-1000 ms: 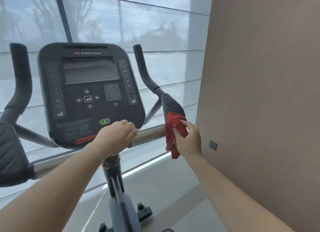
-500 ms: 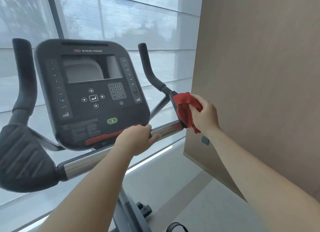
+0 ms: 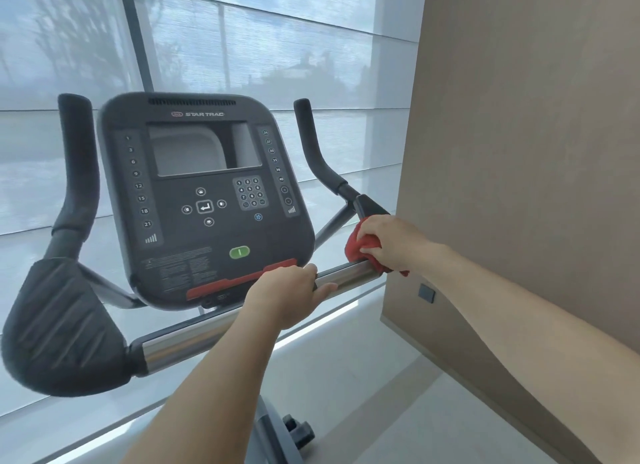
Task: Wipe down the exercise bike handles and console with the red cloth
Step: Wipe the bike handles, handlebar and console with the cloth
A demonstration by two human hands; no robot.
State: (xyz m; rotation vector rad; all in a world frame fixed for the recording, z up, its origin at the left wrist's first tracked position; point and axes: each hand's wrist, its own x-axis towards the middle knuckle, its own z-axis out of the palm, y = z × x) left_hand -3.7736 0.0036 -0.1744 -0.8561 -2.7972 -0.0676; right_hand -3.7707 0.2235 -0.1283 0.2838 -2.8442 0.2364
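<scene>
The exercise bike's dark console (image 3: 204, 200) faces me, with a green button near its lower edge. A chrome handlebar (image 3: 346, 276) runs below it, ending in a black elbow pad (image 3: 65, 328) at the left and black upright grips, the left grip (image 3: 74, 158) and the right grip (image 3: 313, 145). My left hand (image 3: 287, 297) is wrapped around the chrome bar just under the console. My right hand (image 3: 391, 242) presses the bunched red cloth (image 3: 360, 245) against the right elbow pad where it meets the bar; the pad is mostly hidden.
A tan wall panel (image 3: 519, 152) stands close on the right with a small dark square switch (image 3: 426, 293). Behind the bike is a large window with sheer blinds (image 3: 242, 48). The bike's base and a wheel (image 3: 298, 432) show below on the pale floor.
My right hand with the red cloth has moved up the right pad and then back down toward the bar end. The left hand stays gripping the chrome bar. The view has shifted.
</scene>
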